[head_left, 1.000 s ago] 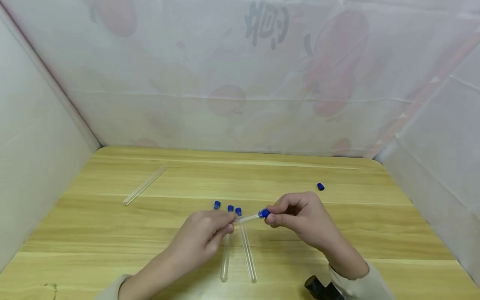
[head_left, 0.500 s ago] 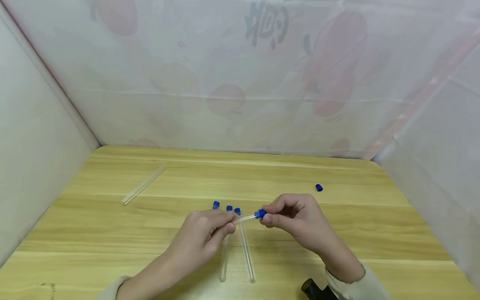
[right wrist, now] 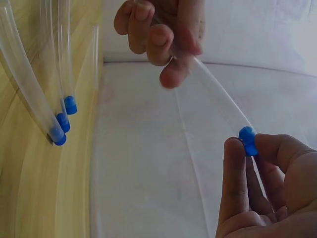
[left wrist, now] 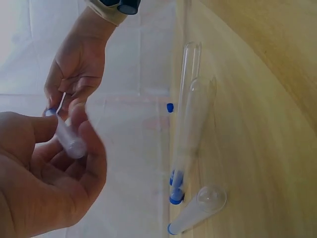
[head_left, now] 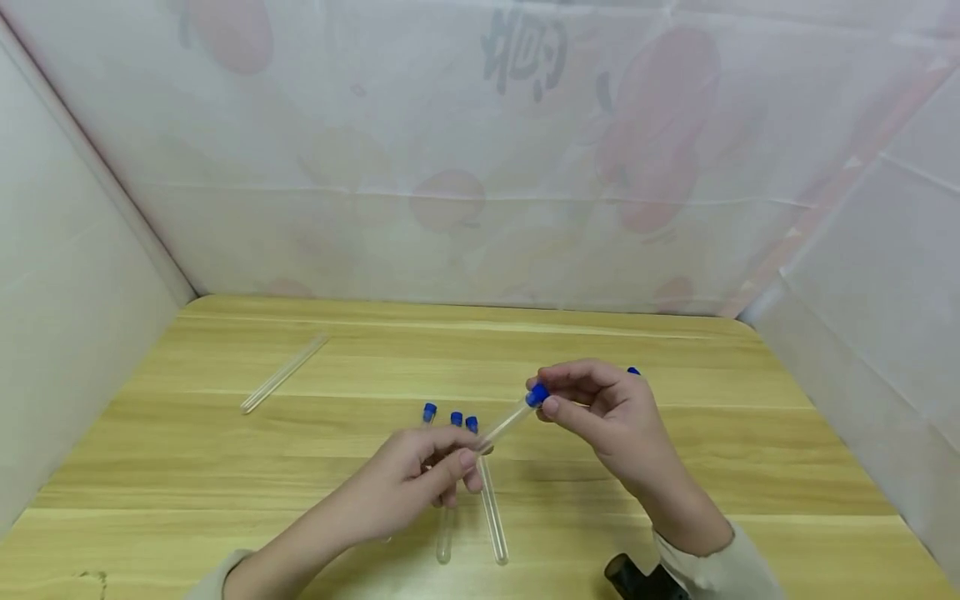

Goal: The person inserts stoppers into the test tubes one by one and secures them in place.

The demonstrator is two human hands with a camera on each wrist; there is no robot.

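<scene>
Above three capped tubes (head_left: 457, 483), left hand (head_left: 420, 483) and right hand (head_left: 600, 408) pinching one test tube (head_left: 510, 419), bare tube (head_left: 283, 374) well apart.

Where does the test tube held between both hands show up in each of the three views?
Head: held test tube at centre, slanting up to the right between left hand and right hand.
Left wrist: left side, blurred tube in the fingers.
Right wrist: runs diagonally from upper centre to lower right.
Shared landmark: its blue cap, pinched by the right hand.

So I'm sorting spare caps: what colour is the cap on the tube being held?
Blue. The cap shows best in the right wrist view.
</scene>
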